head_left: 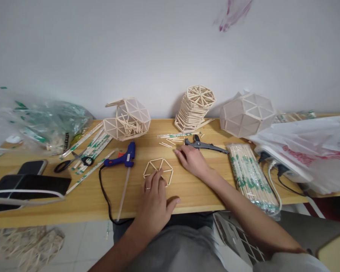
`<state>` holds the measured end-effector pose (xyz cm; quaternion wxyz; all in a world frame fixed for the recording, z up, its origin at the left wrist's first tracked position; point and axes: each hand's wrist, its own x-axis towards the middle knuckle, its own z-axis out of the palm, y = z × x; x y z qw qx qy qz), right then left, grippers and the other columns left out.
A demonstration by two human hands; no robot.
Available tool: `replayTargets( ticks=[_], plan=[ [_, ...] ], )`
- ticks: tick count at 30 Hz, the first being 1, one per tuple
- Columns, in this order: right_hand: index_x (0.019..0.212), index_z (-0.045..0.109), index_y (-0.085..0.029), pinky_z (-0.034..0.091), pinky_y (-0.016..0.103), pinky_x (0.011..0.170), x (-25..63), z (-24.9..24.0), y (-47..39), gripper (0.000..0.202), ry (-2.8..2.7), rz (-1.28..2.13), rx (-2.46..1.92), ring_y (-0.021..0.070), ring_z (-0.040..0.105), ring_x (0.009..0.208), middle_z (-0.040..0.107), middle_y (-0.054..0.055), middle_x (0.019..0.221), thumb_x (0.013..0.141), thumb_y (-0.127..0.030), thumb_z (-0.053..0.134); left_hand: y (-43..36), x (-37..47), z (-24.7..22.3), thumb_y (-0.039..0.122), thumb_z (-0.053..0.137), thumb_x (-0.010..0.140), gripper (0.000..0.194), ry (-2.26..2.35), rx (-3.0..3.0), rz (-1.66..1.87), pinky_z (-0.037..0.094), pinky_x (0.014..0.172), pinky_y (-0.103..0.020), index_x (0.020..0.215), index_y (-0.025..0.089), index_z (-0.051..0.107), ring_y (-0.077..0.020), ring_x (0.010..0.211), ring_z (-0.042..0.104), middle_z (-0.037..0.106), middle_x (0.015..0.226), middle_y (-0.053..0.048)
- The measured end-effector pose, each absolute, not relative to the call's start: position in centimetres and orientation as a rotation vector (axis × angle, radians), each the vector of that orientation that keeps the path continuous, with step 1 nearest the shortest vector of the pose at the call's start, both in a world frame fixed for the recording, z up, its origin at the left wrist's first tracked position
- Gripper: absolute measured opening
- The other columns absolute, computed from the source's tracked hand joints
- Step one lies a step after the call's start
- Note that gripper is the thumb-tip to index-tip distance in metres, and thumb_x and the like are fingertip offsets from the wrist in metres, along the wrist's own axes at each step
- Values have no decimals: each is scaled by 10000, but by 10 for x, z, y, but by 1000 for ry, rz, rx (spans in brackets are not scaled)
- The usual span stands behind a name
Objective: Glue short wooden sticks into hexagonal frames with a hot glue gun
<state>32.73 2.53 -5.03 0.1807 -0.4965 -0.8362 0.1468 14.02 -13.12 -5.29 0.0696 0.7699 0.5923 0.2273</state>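
Note:
Near the middle of the wooden table lies a flat stick frame [159,165] with spokes. My left hand [155,196] rests over its lower edge, fingers together and thumb apart; whether anything is under the fingertips is hidden. My right hand [193,160] lies on the table to the right of the frame, its fingers curled beside the grey-handled cutter [206,145] and below short cut sticks [174,140]. What those fingers touch is too small to tell. A blue glue gun [127,155] lies left of the frame with its cable and a long glue stick.
Behind stand a stack of stick frames [195,107], an open faceted shape [127,119] and a closed one [248,115]. Wrapped sticks [251,175] and a power strip [283,162] lie right; scissors [73,161], phones [34,185] and a plastic bag [45,121] lie left.

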Motion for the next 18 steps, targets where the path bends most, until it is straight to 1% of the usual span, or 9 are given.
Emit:
replayTargets(
  ticks=[3, 8, 12, 14, 16, 18],
  plan=[
    [895, 626, -201, 458, 307, 786, 318, -43, 32, 287, -2342, 500, -1345, 225, 676, 813, 732, 84, 861, 1129, -330, 520, -131, 141, -56, 345, 811, 894, 360, 1776, 2300, 714, 485, 1120, -629, 1101, 185, 564, -429, 1398, 560, 620, 1458, -240],
    [841, 611, -207, 435, 294, 753, 293, -36, 37, 300, -2276, 640, -1197, 195, 641, 753, 717, 58, 814, 1111, -321, 547, -124, 118, -54, 301, 676, 1000, 151, 1805, 2371, 668, 498, 1090, -604, 1036, 194, 577, -405, 1345, 592, 641, 1416, -228],
    [798, 574, -225, 420, 286, 702, 284, -43, 34, 322, -2100, 765, -1174, 174, 585, 666, 662, 16, 726, 1094, -349, 545, -115, 99, -48, 312, 730, 968, 175, 1847, 2344, 541, 520, 1049, -600, 955, 215, 585, -395, 1261, 635, 666, 1391, -188],
    [786, 553, -232, 407, 286, 673, 286, -47, 31, 332, -2010, 826, -1183, 163, 542, 617, 603, -10, 673, 1083, -380, 542, -113, 95, -44, 276, 745, 938, 168, 1817, 2329, 532, 531, 1047, -582, 927, 223, 587, -380, 1240, 648, 679, 1375, -170],
    [785, 549, -233, 392, 286, 657, 289, -50, 28, 339, -1940, 877, -1174, 153, 505, 595, 551, -28, 648, 1073, -411, 536, -113, 95, -41, 204, 710, 926, 131, 1779, 2312, 570, 550, 1031, -535, 897, 234, 586, -345, 1202, 670, 706, 1327, -143],
    [786, 557, -230, 386, 285, 654, 291, -50, 26, 357, -1877, 922, -1161, 146, 481, 599, 528, -34, 648, 1067, -449, 534, -116, 96, -36, 158, 646, 942, 150, 1745, 2274, 653, 570, 990, -480, 849, 246, 568, -300, 1122, 703, 746, 1231, -112]
  ],
)
